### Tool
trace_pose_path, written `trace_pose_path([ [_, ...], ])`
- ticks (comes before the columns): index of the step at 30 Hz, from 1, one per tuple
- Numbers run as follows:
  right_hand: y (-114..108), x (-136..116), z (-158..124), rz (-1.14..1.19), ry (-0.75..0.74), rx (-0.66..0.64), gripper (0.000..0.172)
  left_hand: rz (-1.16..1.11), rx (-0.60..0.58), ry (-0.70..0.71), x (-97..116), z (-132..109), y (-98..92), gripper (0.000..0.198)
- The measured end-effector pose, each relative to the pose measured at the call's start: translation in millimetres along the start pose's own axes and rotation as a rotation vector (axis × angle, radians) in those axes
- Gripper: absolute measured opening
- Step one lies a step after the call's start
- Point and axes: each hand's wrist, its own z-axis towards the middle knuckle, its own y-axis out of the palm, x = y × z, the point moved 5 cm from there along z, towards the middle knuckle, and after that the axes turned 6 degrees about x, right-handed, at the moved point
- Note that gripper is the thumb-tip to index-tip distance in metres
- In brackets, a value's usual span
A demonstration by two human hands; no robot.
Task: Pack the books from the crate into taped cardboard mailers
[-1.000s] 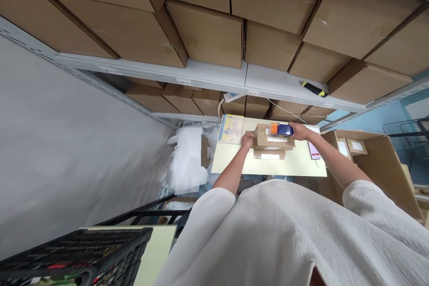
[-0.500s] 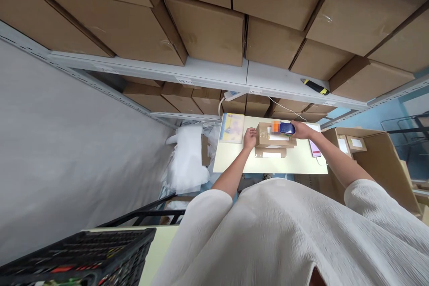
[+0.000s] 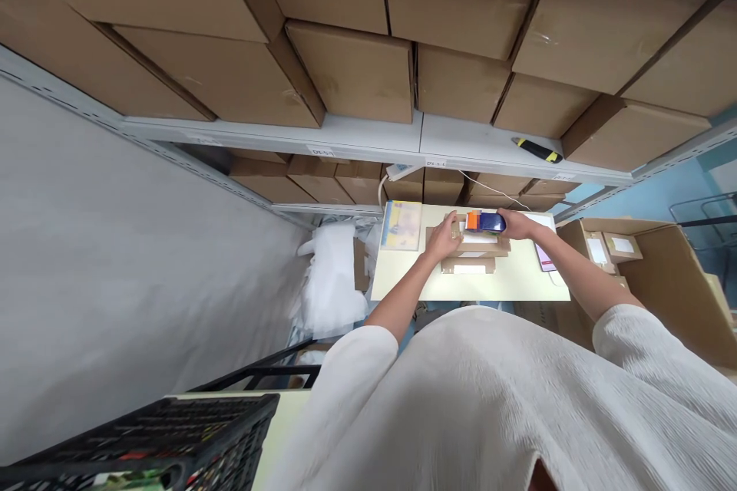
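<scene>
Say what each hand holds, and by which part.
The right hand holds the blue-orange tool by its blue end; the left hand touches the box, grip unclear.

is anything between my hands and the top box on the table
Yes: the orange and blue tool in your right hand, over the top box. Nothing visible separates your left hand from the box's left end.

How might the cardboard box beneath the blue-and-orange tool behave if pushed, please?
The cardboard box is probably stiff, given its straight edges. Rolling seems unlikely with those flat faces, and tipping too, since it looks wider than tall.
</scene>
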Motion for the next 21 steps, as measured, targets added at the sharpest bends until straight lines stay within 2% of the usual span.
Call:
trace_pose_path([
  [2, -1.3, -1.1, -0.6, 0.006, -0.013, -0.012, 0.039, 0.099, -0.071, 0.018, 1.9, -0.8, 2.6, 0.095],
  [6, -0.4, -0.1, -2.2, 0.013, -0.021, -0.053, 0.042, 0.221, -0.149, 0.038, -2.5, -0.6, 4.3, 0.090],
  [10, -2.0, 15.0, -9.1, 0.015, -0.024, -0.069, 0.045, 0.299, -0.197, 0.028, -7.5, 2.9, 5.2, 0.089],
  [13, -8.4, 44.3, -20.2, -0.014, -0.015, -0.043, 0.043, 0.299, -0.196, 0.036, -9.5, 4.8, 4.9, 0.088],
  [21, -11.4, 152.6, -60.8, -0.002, 0.049, -0.052, 0.043, 0.430, -0.268, 0.036, -12.3, 2.6, 3.8, 0.089],
])
